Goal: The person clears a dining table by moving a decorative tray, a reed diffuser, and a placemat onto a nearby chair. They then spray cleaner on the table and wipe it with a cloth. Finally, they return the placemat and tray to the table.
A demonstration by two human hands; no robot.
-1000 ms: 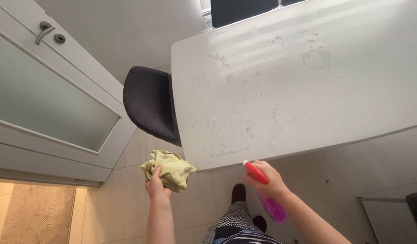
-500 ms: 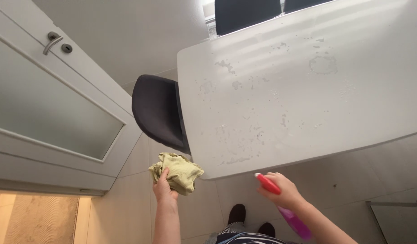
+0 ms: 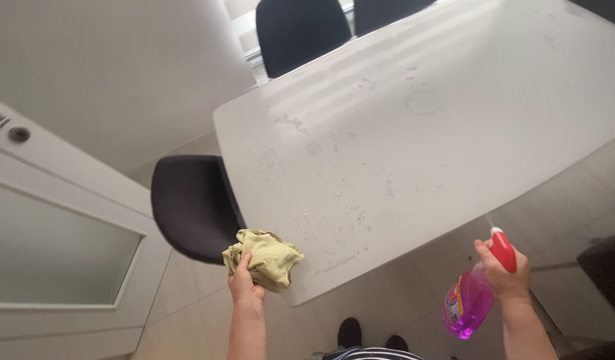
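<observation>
- Left hand (image 3: 244,283) closed on a crumpled yellow-green cloth (image 3: 266,258), bunched in the fist, held at the near corner of the white table (image 3: 494,100). From this view I cannot tell whether the cloth touches the tabletop or hangs just over its edge.
- Right hand (image 3: 504,273) wrapped around the neck of a spray bottle (image 3: 469,301), fingers at the red trigger head (image 3: 503,249). Bottle is off the table, out past the near edge, over the tiled floor (image 3: 574,193).
- Progress, my reading: tabletop carries scattered wet patches and droplets (image 3: 351,217) across its near half, plus a ring-shaped mark (image 3: 422,101) further in. So the wetting looks largely done. No wiped streaks show; the wiping appears not yet begun. Everything on the surface is left to clear.
- Bottle orientation: long axis runs diagonally, purple-filled body low and toward the left, red head high and toward the right. A thin tip shows at the top of the head, aimed up-left toward the table edge, as far as I can make out.
- Cloth has no clear long axis; it is a rounded wad.
- Around: dark chair (image 3: 191,207) tucked at the table's left end, just beside the cloth; two more dark chairs (image 3: 301,27) at the far side; white door with frosted panel (image 3: 54,253) at left.
- My shoes (image 3: 351,331) show below, between the arms.
</observation>
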